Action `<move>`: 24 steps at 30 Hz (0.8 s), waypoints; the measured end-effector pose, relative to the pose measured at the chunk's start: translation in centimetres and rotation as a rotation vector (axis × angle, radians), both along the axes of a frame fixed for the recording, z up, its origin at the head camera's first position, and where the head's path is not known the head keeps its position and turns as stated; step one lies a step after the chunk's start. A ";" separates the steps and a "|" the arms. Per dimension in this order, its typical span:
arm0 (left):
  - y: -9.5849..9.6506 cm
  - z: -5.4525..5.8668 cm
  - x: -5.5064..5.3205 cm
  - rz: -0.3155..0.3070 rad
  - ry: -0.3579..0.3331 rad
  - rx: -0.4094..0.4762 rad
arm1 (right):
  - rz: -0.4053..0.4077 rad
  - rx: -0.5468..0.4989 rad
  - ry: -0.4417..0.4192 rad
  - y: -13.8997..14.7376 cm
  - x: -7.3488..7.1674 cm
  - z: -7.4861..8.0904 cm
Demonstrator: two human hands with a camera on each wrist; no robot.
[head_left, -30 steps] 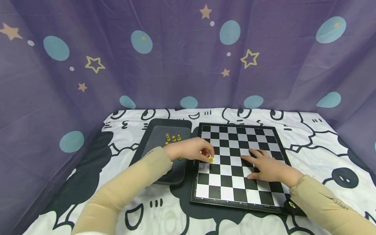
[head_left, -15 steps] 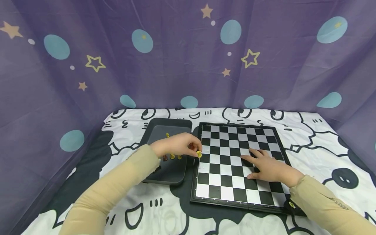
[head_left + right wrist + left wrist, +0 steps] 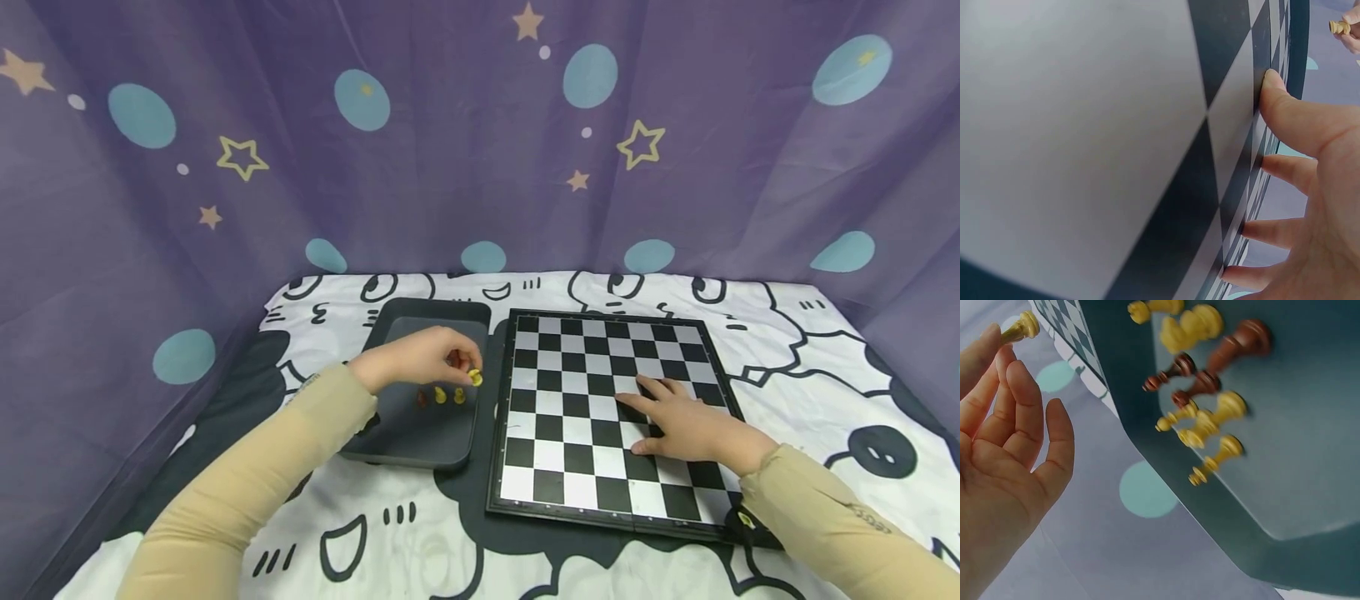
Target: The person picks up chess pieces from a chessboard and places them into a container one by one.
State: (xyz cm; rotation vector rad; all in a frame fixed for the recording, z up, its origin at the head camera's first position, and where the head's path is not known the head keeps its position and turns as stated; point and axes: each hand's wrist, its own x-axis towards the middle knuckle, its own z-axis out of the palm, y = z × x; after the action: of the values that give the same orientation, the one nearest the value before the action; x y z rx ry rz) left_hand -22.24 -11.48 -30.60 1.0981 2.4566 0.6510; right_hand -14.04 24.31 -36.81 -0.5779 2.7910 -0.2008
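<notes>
My left hand (image 3: 427,357) pinches a yellow chess piece (image 3: 476,377) between thumb and fingertips, above the right side of the dark grey tray (image 3: 420,450). In the left wrist view, the held piece (image 3: 1022,328) has its round base pointing outward, and its head end is covered by the fingers. Several yellow chess pieces (image 3: 1213,461) and brown chess pieces (image 3: 1241,345) are in the tray. My right hand (image 3: 686,425) rests spread on the right half of the chessboard (image 3: 555,458), fingertips touching the squares, holding nothing.
The tray stands left of the chessboard, a narrow gap between them. A cartoon-print cloth (image 3: 540,575) covers the table. Behind it hangs a purple curtain (image 3: 480,167) with stars and blue ovals. A small dark object with a yellow mark (image 3: 745,521) lies by the right sleeve.
My left hand has moved left from over the chessboard's left edge to above the tray, carrying the yellow chess piece. The right hand has stayed in place on the board.
</notes>
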 end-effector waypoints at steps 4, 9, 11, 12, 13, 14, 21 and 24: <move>-1.1 0.3 -0.2 0.019 0.021 -0.003 | 0.004 -0.001 0.005 0.0 -0.1 0.1; -2.7 0.6 -0.6 0.062 0.031 -0.014 | 0.006 0.000 0.007 0.1 0.0 0.1; -3.3 0.6 -0.8 0.085 0.034 -0.026 | 0.004 0.001 0.006 0.0 0.0 0.0; -3.6 0.6 -0.9 0.094 0.036 -0.033 | 0.005 0.002 0.007 0.0 0.0 0.0; -3.9 0.6 -1.0 0.102 0.036 -0.038 | 0.004 0.002 0.007 0.0 0.0 0.0; -4.2 0.7 -1.1 0.108 0.038 -0.042 | 0.004 0.003 0.007 0.0 0.0 0.0; -5.8 0.5 -2.0 0.140 0.047 -0.051 | 0.007 0.008 0.011 0.0 -0.1 0.1; -6.2 0.2 -2.6 0.153 0.064 -0.069 | 0.010 0.007 0.012 0.0 0.0 0.1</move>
State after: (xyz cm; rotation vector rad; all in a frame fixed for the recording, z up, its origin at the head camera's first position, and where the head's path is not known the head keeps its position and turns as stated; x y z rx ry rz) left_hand -24.83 -17.68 -30.41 0.9258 2.6167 0.5790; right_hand -14.04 24.27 -36.75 -0.5927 2.7987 -0.1866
